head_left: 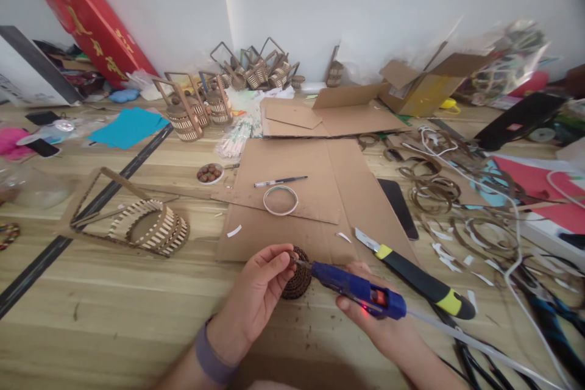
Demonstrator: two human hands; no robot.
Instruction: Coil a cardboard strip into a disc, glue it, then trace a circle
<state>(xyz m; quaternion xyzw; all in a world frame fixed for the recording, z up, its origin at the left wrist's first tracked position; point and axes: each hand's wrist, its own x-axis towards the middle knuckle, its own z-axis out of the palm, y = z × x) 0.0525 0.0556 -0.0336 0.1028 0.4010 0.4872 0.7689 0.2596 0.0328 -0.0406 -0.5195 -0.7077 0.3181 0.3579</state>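
My right hand (pixel 372 317) is wrapped round a blue hot glue gun (pixel 351 286) with a red light lit. A long clear glue stick (pixel 461 336) runs out of its back. My left hand (pixel 256 292) is closed in a pinch on a small brown bead (pixel 291 259), mostly hidden by the fingers. The gun's nozzle points left and meets or nearly meets the bead. Beneath them lies a round brown woven disc (pixel 299 280), partly covered by my left hand.
Cardboard (pixel 292 161) carries a pen (pixel 280 181) and a pale ring (pixel 280 200). A utility knife (pixel 415 277) with its blade out lies at right, near a white cable (pixel 512 219). To the left are a dish of brown beads (pixel 210 173) and a tipped-over basket (pixel 150 228).
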